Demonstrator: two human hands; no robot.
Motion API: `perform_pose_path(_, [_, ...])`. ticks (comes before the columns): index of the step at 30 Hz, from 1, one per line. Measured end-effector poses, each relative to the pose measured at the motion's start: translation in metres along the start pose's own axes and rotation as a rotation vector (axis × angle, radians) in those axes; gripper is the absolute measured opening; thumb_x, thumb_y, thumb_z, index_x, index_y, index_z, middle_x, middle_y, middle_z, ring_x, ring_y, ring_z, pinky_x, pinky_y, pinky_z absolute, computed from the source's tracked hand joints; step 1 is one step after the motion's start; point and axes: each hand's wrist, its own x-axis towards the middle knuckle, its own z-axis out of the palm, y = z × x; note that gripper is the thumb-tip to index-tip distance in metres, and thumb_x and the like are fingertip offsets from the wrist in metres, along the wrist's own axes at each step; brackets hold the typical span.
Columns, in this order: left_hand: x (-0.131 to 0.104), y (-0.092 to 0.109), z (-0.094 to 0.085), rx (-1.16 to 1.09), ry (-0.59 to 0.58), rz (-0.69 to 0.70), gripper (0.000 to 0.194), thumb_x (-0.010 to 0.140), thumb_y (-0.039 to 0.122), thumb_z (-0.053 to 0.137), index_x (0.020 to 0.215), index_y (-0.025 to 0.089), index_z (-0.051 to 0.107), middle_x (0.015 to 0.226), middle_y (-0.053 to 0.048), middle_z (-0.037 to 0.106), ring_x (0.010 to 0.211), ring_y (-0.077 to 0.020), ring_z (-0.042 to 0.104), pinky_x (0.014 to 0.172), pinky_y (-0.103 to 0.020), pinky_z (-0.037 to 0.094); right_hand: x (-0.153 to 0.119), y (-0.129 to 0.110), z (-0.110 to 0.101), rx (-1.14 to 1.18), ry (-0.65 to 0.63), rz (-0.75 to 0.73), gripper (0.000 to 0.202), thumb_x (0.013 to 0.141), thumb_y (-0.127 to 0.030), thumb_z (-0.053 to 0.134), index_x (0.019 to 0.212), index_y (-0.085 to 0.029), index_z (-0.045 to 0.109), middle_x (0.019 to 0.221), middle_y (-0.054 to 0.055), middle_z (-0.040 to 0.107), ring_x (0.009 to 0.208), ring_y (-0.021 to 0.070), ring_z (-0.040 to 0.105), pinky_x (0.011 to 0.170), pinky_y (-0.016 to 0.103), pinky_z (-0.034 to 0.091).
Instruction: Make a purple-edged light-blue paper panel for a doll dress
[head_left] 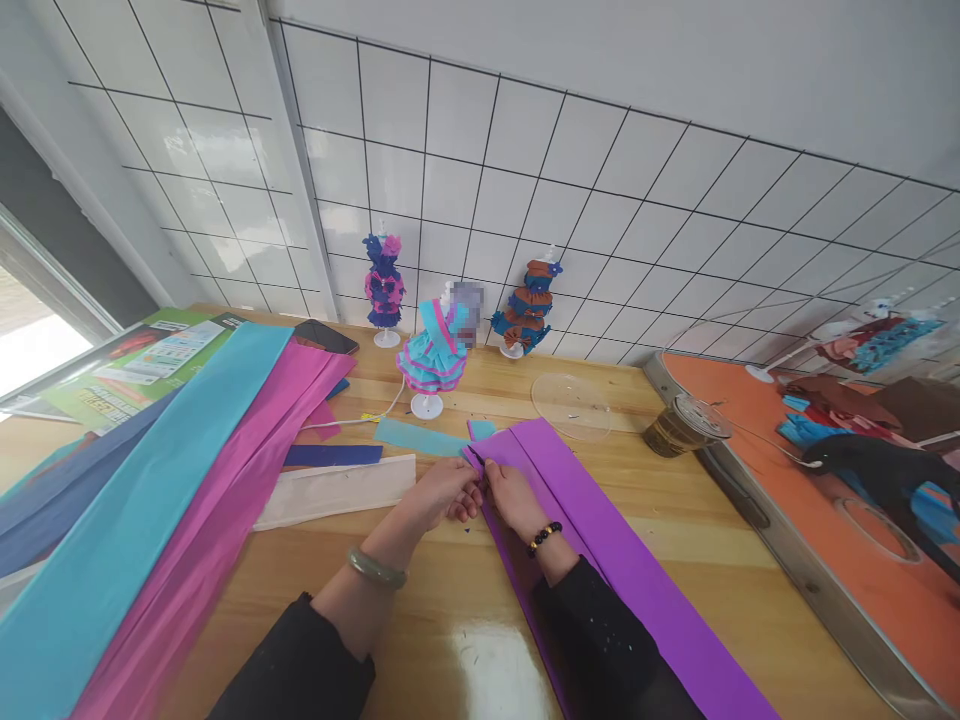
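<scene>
Right hand [514, 492] pinches the purple paper [604, 528] at its far end; left hand [448, 488] curls beside it, grip unclear; three far dresses [432, 362] appear complete, purple work unfinished

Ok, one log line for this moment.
left hand: at purple paper, far end; right hand: same end; grip: unclear; nearby: white strip
</scene>
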Motion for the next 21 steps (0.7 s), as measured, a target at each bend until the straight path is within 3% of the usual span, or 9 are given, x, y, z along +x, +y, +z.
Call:
perform_pose_path(10, [0.000, 0.000, -0.001, -0.011, -0.009, 0.009, 0.025, 0.088, 0.035, 0.045, 0.095, 0.012, 0.054, 0.069, 0.003, 0.055, 0.047, -0.0050, 0.048, 0.042, -0.018, 0.040, -0.001, 0.001, -0.001, -0.002, 0.005, -0.027, 0.029, 0.087, -0.032, 0.050, 0.112, -0.018, 0.053, 0.114, 0.007, 0.055, 0.095, 0.0187, 0.057, 0.080, 0.038, 0.048])
perform_pose_path(17, [0.003, -0.004, -0.002, -0.034, -0.022, 0.021, 0.025, 0.086, 0.033, 0.049, 0.101, 0.013, 0.054, 0.086, -0.002, 0.059, 0.065, -0.0099, 0.057, 0.056, -0.025, 0.049, 0.000, 0.002, 0.001, 0.011, 0.039, -0.040, 0.029, 0.087, -0.032, 0.051, 0.111, -0.017, 0.054, 0.113, 0.006, 0.055, 0.095, 0.0193, 0.057, 0.080, 0.038, 0.049])
perform_pose_path(19, [0.002, -0.005, -0.003, -0.049, -0.024, 0.039, 0.025, 0.086, 0.033, 0.049, 0.100, 0.013, 0.055, 0.085, -0.002, 0.059, 0.064, -0.0094, 0.057, 0.056, -0.025, 0.049, -0.004, 0.002, -0.002, 0.011, 0.062, -0.044, 0.029, 0.087, -0.035, 0.049, 0.107, -0.015, 0.055, 0.105, 0.006, 0.059, 0.088, 0.0176, 0.059, 0.075, 0.036, 0.049])
perform_pose_path(21, [0.001, -0.004, -0.003, -0.071, -0.021, 0.073, 0.024, 0.087, 0.034, 0.048, 0.096, 0.013, 0.054, 0.076, 0.000, 0.058, 0.055, -0.0072, 0.053, 0.048, -0.021, 0.045, -0.012, 0.005, -0.010, 0.003, 0.104, -0.051, 0.040, 0.091, -0.042, 0.034, 0.097, -0.012, 0.060, 0.088, 0.006, 0.063, 0.074, 0.0163, 0.060, 0.065, 0.032, 0.049])
